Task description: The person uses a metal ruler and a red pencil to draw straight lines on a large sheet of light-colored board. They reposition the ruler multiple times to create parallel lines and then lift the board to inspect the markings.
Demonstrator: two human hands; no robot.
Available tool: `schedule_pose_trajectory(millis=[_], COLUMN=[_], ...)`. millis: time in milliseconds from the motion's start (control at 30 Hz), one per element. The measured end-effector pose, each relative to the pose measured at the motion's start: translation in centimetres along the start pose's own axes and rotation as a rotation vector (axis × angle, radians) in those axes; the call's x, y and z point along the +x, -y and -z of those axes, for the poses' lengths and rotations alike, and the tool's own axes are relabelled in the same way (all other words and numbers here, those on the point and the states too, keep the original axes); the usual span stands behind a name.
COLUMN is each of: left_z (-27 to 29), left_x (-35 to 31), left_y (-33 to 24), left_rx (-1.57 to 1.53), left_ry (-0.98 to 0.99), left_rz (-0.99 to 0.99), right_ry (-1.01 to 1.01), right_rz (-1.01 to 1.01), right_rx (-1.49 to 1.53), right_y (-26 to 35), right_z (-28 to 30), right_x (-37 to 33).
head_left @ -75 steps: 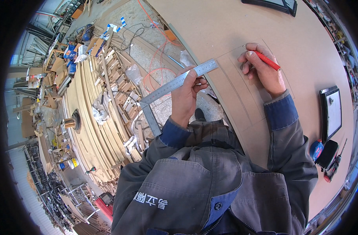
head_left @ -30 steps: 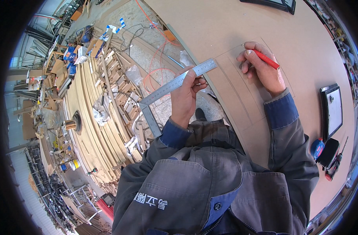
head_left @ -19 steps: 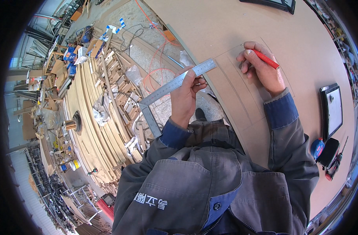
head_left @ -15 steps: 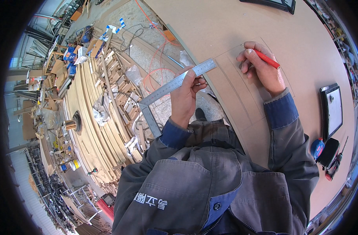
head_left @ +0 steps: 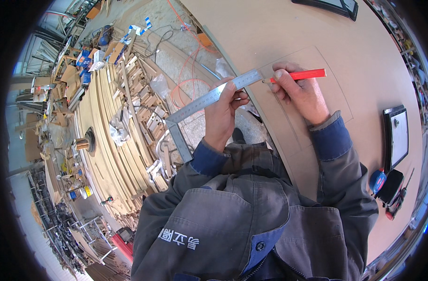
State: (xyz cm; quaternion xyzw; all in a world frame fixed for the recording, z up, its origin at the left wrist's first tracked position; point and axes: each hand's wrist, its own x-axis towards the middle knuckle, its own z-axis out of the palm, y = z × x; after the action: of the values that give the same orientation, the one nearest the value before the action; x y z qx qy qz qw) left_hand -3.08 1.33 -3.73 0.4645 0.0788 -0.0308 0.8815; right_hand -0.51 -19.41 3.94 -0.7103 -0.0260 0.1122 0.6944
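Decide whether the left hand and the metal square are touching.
Touching: the head view plainly shows the left hand gripping the metal square, with the thumb lying across it.

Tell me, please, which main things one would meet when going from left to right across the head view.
Stacked pale timber strips → metal square in the left hand → red pencil in the right hand → black-rimmed panel.

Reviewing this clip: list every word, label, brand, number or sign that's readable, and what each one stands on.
Wording is only located here, not copied.
Jacket: white characters on the chest, legible, upside down in this view.
Steel square: scale numbers, mostly too small to read.
Blue tape measure: marking too small to read.
Blue box: print too small to read.
Red pencil: no legible print shows.
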Motion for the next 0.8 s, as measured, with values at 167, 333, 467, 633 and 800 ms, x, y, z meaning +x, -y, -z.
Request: schedule_pose_trajectory(millis=[167,333,467,633,800], left_z=[-0.1,0.1,0.0,0.0,0.0], left_x=[0.0,0.0,0.0,0.1,0.0], left_y=[-0.1,0.0,0.0,-0.1,-0.1], left_rx=[0.001,0.015,0.015,0.028,0.027], left_ry=[-0.007,0.013,0.017,0.014,0.015], left_rz=[0.002,0.000,-0.002,0.002,-0.004], right_ry=[-0.009,0.041,0.046,0.026,0.028], right_rz=[0.038,0.040,0.047,0.061,0.059], right_rx=[-0.007,-0.036,-0.108,-0.198,-0.195], right_y=[-0.5,-0.6,-1.0,-0.7,-0.8], right_z=[-0.4,-0.4,-0.2,-0.2,-0.2], right_x=[0.0,-0.1,0.0,-0.1,0.0])
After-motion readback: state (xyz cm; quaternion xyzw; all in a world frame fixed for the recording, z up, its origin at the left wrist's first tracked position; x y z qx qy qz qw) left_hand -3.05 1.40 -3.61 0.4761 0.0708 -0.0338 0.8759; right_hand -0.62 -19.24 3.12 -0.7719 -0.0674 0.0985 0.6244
